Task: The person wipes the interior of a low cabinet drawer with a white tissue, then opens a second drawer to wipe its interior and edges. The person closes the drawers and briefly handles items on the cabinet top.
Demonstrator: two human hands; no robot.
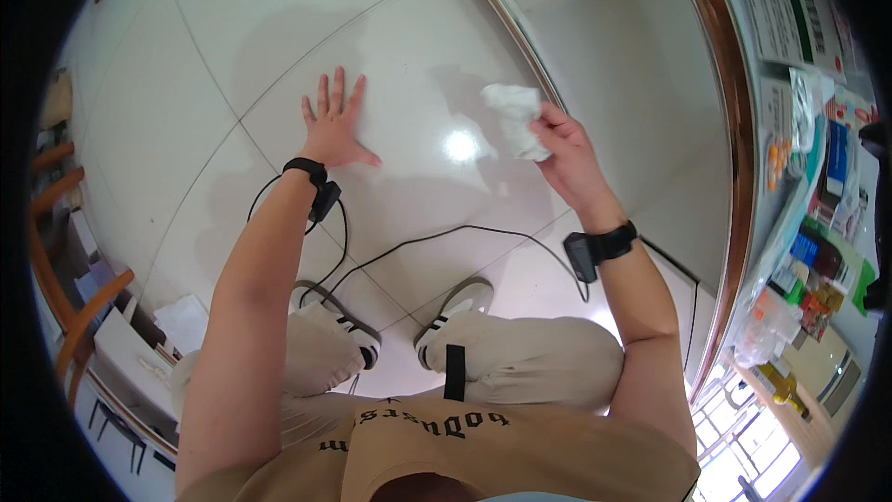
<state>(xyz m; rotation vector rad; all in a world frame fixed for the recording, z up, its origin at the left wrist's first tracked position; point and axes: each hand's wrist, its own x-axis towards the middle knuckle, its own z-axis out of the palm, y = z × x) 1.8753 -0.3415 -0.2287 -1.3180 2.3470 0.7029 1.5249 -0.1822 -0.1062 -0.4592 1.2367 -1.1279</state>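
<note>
Pale glossy floor tiles lie before me. My left hand has its fingers spread wide, palm down over the tiles at the centre left, and holds nothing. On the right, my right hand pinches a folded white cloth or tissue between thumb and fingers. The white piece is slightly blurred, near the metal-edged base of a light panel; whether it touches the floor I cannot tell. Both wrists wear black straps with small devices, joined to a thin black cable.
Close on the right stands a light cabinet panel with a brown edge; beyond it are medicine boxes, bags and a bottle of yellow liquid. Wooden chair parts stand at the left. The cable crosses the floor by my shoes.
</note>
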